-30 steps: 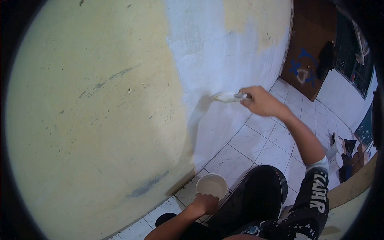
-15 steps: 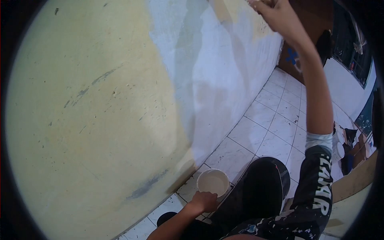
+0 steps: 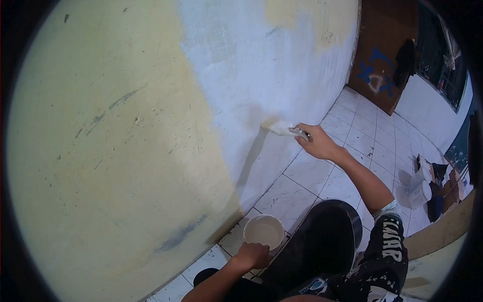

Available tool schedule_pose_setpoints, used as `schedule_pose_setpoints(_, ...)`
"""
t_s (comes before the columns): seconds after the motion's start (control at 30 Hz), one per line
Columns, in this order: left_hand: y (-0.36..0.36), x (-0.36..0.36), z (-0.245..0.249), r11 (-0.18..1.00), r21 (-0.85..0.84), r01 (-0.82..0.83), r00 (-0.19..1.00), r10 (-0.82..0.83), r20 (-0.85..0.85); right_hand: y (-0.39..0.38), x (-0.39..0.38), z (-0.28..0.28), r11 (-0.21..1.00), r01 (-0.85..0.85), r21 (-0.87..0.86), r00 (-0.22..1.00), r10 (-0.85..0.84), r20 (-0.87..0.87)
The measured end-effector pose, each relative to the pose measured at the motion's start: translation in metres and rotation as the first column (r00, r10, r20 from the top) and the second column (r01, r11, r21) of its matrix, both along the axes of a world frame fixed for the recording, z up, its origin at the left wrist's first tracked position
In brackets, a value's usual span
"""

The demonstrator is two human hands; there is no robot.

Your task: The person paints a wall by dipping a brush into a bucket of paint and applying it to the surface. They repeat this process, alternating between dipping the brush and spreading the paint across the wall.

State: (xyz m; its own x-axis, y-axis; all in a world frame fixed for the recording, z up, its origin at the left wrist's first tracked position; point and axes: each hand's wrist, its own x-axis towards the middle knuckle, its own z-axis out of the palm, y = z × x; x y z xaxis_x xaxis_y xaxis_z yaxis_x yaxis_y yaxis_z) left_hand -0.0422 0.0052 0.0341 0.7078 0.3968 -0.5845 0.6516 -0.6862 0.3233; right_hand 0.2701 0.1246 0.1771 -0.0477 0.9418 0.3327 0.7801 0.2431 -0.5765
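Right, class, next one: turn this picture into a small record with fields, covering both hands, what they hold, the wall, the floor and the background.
Right hand: holds a brush, bristles at the wall's white part
Left hand: grips the near rim of a bucket
Bucket contents: pale; level unclear
Wall: yellow at left, white at right, yellow patches above
Floor: pale tiles
Background: brown door with blue marks

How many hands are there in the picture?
2: the right hand holds a paintbrush out toward the wall, and the left hand is at the near rim of the bucket.
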Motion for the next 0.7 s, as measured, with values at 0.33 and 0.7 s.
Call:
schedule_pose_setpoints(0.33,-0.003,0.004,-0.002,1.000,-0.014,-0.015,0.999,0.015,-0.030,0.034,0.006,0.185,0.970,-0.080,0.228,0.962,0.015,0.271)
schedule_pose_setpoints(0.7,-0.001,0.001,-0.005,0.999,-0.023,-0.024,0.999,0.023,-0.034,-0.033,-0.079,0.341,0.832,0.128,0.540,0.990,-0.137,-0.023)
